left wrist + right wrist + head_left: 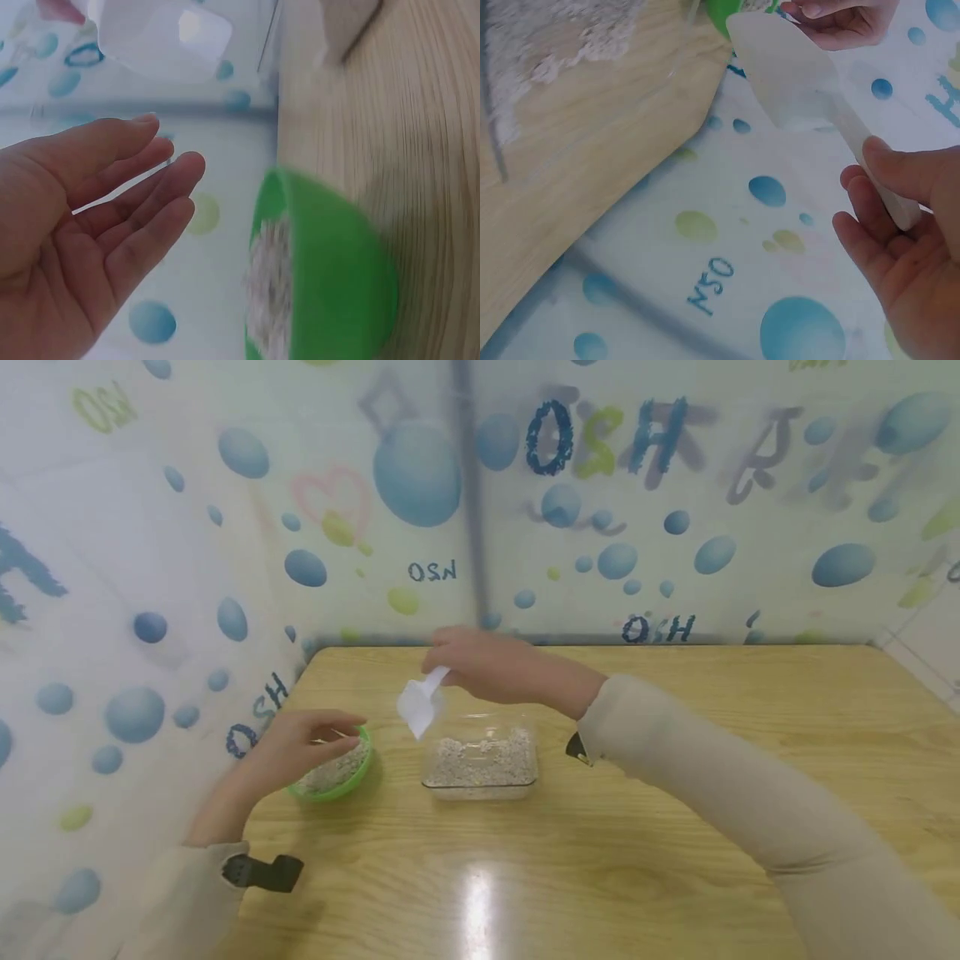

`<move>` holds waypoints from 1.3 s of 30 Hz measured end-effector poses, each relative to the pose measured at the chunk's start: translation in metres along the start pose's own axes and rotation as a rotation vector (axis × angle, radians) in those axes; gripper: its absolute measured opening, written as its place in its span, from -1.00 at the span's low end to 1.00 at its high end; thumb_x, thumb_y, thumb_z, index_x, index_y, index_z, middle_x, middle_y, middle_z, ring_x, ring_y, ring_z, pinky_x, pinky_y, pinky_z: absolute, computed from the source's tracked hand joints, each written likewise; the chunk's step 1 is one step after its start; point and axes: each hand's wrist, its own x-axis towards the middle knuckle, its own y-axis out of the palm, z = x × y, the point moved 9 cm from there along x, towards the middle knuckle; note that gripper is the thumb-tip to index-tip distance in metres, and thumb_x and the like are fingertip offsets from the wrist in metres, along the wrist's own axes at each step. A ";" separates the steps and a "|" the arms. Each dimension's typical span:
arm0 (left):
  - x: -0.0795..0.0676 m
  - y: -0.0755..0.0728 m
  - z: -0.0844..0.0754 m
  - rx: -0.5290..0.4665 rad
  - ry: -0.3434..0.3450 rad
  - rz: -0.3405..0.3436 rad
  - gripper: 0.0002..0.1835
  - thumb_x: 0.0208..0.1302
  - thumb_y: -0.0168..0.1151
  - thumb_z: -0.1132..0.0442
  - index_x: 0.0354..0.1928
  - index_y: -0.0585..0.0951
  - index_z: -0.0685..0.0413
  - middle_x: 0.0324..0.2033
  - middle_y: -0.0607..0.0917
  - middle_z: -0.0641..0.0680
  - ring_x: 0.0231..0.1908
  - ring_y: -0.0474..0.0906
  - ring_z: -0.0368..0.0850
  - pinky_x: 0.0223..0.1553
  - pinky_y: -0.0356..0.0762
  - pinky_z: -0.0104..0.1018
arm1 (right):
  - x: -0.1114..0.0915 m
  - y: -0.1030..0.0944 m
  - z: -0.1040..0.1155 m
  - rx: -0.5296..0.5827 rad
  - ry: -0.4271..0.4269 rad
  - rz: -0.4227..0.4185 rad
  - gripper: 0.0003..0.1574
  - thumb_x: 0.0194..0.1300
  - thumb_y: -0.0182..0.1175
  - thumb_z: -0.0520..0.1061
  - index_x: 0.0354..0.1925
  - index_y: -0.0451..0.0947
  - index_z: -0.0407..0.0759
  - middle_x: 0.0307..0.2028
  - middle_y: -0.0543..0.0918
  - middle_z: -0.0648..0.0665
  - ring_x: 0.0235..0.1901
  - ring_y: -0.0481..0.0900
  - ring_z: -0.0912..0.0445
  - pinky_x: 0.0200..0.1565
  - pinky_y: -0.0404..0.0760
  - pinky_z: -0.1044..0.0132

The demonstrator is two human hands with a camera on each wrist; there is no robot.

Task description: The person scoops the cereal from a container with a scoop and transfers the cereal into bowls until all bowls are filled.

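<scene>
My right hand (491, 664) grips the handle of a white plastic scoop (420, 703), thumb on top and fingers curled under it in the right wrist view. The scoop (787, 71) is in the air, between a green bowl and a clear container and a little behind them. No flakes show in it. My left hand (303, 747) hovers over the green bowl (341, 277), its fingers loosely bent and holding nothing. Pale oat-like flakes (268, 292) lie in the bowl. The clear rectangular container (480, 793) holds more of these flakes (483, 766), with part of its bottom showing at the back.
Both containers stand on a light wooden table (637, 860). A curtain (525, 543) with blue bubbles and letters hangs behind the table and along its left side. Dark straps (262, 872) sit at the wrists.
</scene>
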 end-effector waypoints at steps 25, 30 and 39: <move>0.038 0.075 -0.015 -0.059 0.018 0.163 -0.63 0.23 0.20 0.31 0.09 0.51 0.24 -0.18 0.63 0.13 -0.17 0.57 0.03 -0.18 0.56 -0.16 | -0.057 0.012 -0.016 -0.018 0.092 0.353 -0.76 0.18 0.17 -0.39 -0.15 0.60 -0.32 -0.25 0.59 -0.17 -0.18 0.53 0.00 -0.12 0.53 0.31; 0.037 0.077 -0.013 -0.103 -0.003 0.168 -0.62 0.22 0.20 0.34 0.09 0.51 0.26 -0.08 0.59 0.20 -0.14 0.57 0.04 -0.18 0.57 -0.20 | -0.062 0.016 -0.017 0.048 0.116 0.371 -0.73 0.20 0.13 -0.40 -0.11 0.58 -0.35 -0.22 0.58 -0.19 -0.14 0.53 -0.02 -0.10 0.53 0.30; 0.041 0.077 -0.013 -0.154 0.011 0.164 -0.60 0.20 0.22 0.32 0.07 0.50 0.35 -0.04 0.57 0.29 -0.14 0.58 0.05 -0.16 0.57 -0.20 | -0.068 0.024 -0.022 0.076 0.149 0.346 -0.75 0.18 0.16 -0.39 -0.13 0.59 -0.32 -0.26 0.57 -0.16 -0.18 0.51 0.01 -0.10 0.52 0.30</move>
